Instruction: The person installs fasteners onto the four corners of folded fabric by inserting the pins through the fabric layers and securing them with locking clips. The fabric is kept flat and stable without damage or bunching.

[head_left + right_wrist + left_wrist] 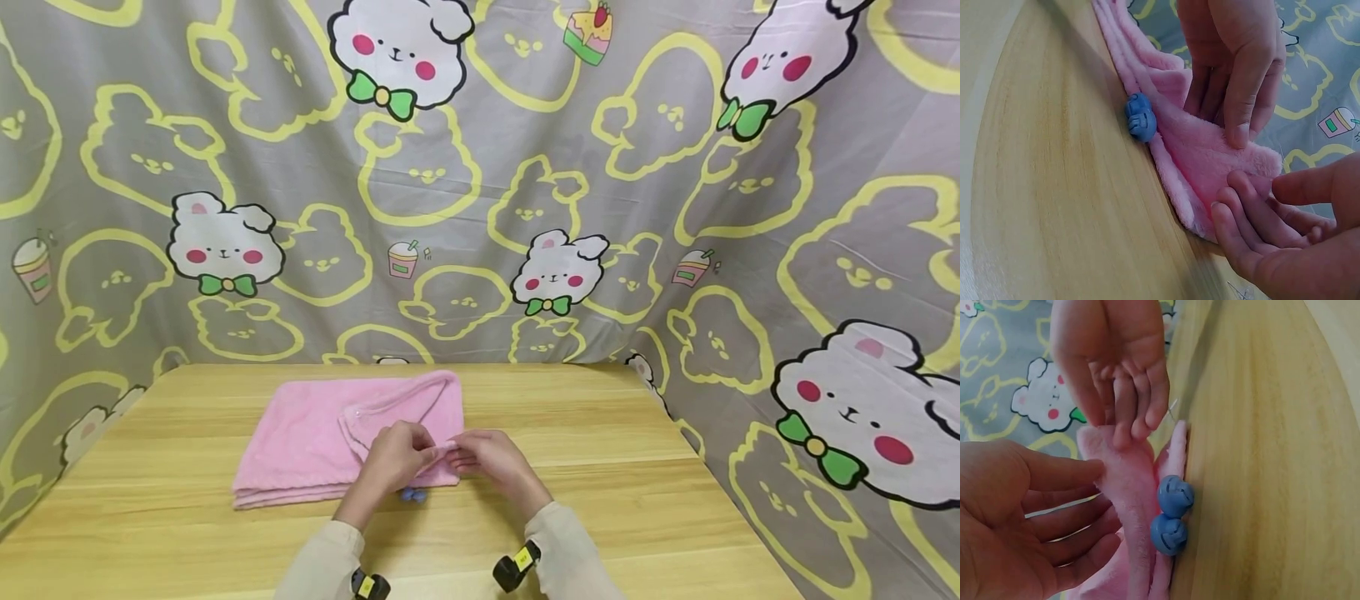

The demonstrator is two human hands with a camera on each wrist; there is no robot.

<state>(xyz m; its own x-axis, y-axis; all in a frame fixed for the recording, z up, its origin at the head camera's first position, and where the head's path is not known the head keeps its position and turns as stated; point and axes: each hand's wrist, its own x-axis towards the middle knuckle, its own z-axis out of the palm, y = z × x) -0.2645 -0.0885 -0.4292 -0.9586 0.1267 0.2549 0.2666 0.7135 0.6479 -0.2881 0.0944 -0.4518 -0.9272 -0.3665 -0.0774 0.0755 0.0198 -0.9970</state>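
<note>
A pink fleece cloth (pixel 307 433) lies folded in layers on the table, with a flap turned back over its right part. At its near right edge my left hand (pixel 393 458) pinches a raised strip of the cloth between thumb and fingers. Facing it, my right hand (pixel 491 457) pinches the end of that same strip, its fingers bent in the right wrist view. Two small round blue pieces with slots (pixel 1174 515) sit against the cloth's near edge, below the left hand. Thin pale strands (pixel 1173 410) show near the right hand; their kind is unclear.
The wooden table (pixel 600 500) reaches out to both sides of the cloth. A grey curtain (pixel 480 250) with rabbit prints hangs behind the table and along its sides. Black wrist straps (pixel 516 567) sit on both sleeves.
</note>
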